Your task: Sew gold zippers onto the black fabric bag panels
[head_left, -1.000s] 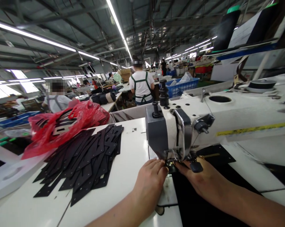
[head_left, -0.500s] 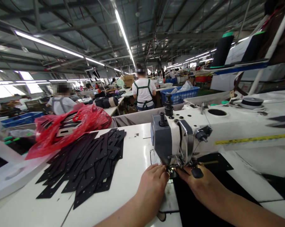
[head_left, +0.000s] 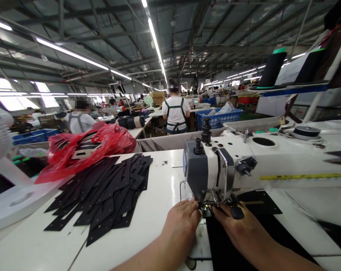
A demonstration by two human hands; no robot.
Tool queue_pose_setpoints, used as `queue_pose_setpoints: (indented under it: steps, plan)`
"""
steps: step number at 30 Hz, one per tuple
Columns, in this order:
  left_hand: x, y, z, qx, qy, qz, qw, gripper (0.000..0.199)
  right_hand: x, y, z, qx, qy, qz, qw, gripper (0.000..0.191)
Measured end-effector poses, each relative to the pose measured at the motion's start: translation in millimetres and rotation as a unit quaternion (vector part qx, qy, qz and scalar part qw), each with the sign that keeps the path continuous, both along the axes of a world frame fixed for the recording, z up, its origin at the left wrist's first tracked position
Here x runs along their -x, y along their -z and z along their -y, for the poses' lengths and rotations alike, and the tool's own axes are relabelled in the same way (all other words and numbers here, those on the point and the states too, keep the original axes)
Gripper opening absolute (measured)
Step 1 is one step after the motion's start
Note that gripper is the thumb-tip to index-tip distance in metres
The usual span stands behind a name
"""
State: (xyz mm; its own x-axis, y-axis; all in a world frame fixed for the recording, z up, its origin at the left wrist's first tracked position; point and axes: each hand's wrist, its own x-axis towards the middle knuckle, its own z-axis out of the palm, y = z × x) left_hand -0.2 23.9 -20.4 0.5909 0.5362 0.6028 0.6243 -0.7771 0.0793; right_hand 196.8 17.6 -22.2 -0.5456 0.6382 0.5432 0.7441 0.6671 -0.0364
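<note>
A sewing machine (head_left: 197, 169) stands at the right, and both hands are down at its needle area. My left hand (head_left: 183, 222) is beside the presser foot with its fingers bent and drawn together; what the fingertips pinch is hidden. On the other side of the needle, my right hand (head_left: 242, 224) grips a long black piece of material (head_left: 219, 244), its fingertips partly covered by the machine head. This material runs toward me under the right forearm. A black flat piece with holes (head_left: 268, 205) lies beyond the right hand.
Left on the white table is a spread pile of black strips (head_left: 110, 192). Behind it sits a red plastic bag (head_left: 116, 139); a white fan (head_left: 2, 158) stands far left. Black thread cones (head_left: 273, 69) rise at right. A person (head_left: 176, 111) works ahead near a blue basket (head_left: 218, 118).
The whole view has shifted slightly, with the machine appearing a little lower and farther right. Both hands keep their places by the needle.
</note>
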Motion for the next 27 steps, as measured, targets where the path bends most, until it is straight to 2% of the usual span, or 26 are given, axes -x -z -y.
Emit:
queue_pose_setpoints:
  steps: [6,9,11,13,16,18,20,21,23,24,27]
  plan:
    - [-3,-0.1,0,0.046,-0.016,0.059,0.997,0.014,-1,-3.1,-1,-0.063,0.010,-0.006,0.998,0.033]
    - [-1,-4.2,5,0.143,-0.012,0.126,0.982,0.017,-4,3.1,0,-0.068,0.038,0.009,0.997,0.028]
    - [3,-8.5,14,0.240,-0.010,0.219,0.946,0.020,-7,7.5,8,-0.061,0.048,0.033,0.996,0.040]
    - [9,-13.2,29,0.359,-0.011,0.329,0.873,0.020,-9,10.6,22,-0.062,0.058,0.062,0.994,0.057]
    - [17,-22.4,57,0.543,-0.004,0.445,0.712,0.021,-12,11.5,51,-0.081,0.077,0.102,0.988,0.075]
    - [20,-31.0,73,0.613,-0.005,0.495,0.616,0.024,-11,9.7,71,-0.096,0.078,0.122,0.985,0.080]
    - [21,-40.8,83,0.648,-0.008,0.530,0.547,0.027,-7,7.0,88,-0.103,0.074,0.135,0.983,0.082]
    - [21,-45.2,85,0.667,-0.008,0.531,0.523,0.027,-5,5.5,95,-0.107,0.070,0.139,0.982,0.083]
    - [17,-51.0,87,0.703,-0.014,0.497,0.509,0.028,1,3.5,107,-0.118,0.057,0.138,0.982,0.083]
    - [15,-51.9,88,0.713,-0.023,0.470,0.519,0.032,4,3.3,112,-0.123,0.047,0.134,0.982,0.083]
    - [8,-47.9,94,0.693,-0.070,0.426,0.577,0.040,12,7.7,119,-0.130,-0.012,0.109,0.985,0.081]
